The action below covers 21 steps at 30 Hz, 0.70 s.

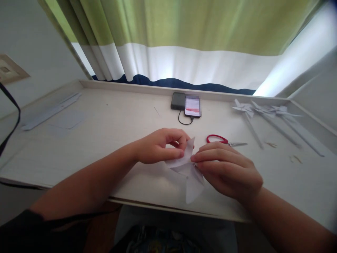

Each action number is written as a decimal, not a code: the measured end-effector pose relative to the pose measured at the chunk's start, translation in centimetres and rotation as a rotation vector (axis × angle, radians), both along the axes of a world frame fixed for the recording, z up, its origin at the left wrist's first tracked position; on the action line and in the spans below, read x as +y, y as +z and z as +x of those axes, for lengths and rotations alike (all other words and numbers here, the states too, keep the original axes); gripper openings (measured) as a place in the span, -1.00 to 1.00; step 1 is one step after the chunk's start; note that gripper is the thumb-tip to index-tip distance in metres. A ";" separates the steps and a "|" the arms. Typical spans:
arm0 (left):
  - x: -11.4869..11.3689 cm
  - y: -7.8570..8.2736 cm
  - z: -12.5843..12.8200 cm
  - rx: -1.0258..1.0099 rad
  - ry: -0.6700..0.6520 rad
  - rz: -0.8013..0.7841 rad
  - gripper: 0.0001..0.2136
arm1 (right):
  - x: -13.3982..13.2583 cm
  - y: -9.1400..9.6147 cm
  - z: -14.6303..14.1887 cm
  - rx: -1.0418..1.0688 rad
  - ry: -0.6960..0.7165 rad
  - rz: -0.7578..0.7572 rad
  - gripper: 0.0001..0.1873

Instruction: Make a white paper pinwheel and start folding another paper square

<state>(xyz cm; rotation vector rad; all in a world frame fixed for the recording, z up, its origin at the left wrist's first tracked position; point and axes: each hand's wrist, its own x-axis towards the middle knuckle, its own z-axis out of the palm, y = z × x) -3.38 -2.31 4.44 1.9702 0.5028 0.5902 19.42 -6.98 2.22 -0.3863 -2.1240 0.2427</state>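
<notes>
Left hand (160, 146) and right hand (226, 168) each pinched the half-folded paper (193, 186) between them, no stick yet; finished pinwheels (263, 110) lay well beyond the right hand.

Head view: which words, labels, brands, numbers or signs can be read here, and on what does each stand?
No text can be read.
The phone screen is blurred out: white and red patches only.
The scissors, power bank and wall plate show no legible marking.
The white paper pinched between the left hand and right hand looks blank.
</notes>
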 end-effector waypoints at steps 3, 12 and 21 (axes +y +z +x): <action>-0.1 0.0 0.1 -0.005 0.020 0.031 -0.96 | 0.0 0.1 0.0 0.000 -0.028 0.014 -0.72; -0.3 0.2 0.1 -0.005 0.089 0.115 -0.92 | 0.1 0.1 0.1 -0.009 -0.067 0.044 -0.74; -0.6 0.4 0.3 0.010 0.135 0.191 -0.93 | 0.1 0.3 -0.1 -0.047 -0.085 0.033 -0.76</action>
